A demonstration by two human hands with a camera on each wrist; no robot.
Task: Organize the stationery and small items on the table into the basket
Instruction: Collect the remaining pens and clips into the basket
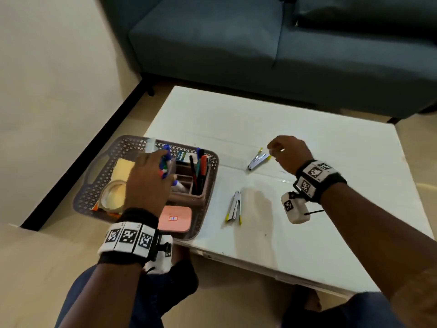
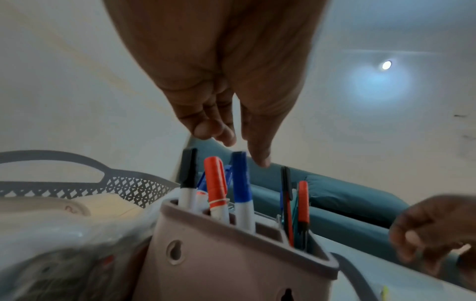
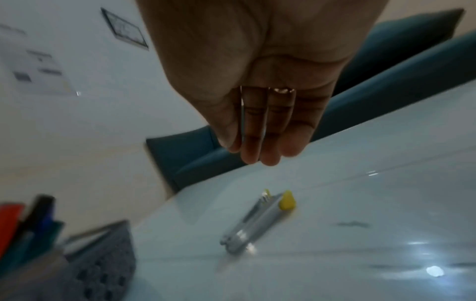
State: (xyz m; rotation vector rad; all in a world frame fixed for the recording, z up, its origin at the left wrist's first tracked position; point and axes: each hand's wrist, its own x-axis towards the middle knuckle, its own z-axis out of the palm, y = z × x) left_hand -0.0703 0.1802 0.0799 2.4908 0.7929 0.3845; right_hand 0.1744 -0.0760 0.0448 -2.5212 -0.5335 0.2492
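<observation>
Head view: our basket (image 1: 208, 200) holds most items; two staplers (image 1: 234, 207) remain on the counter (image 1: 307, 233). Both hands' fingers (image 3: 268, 142) hang released, empty.

A right hand (image 3: 260, 106) with straight fingers is hovering above a silver stapler (image 3: 253, 224) lying on the white worktop (image 3: 373, 213).

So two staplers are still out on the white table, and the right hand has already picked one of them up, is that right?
Not quite. Two staplers are still on the white table, but the right hand holds neither: the right wrist view shows it hovering above the farther stapler, fingers straight, not touching it.
</observation>
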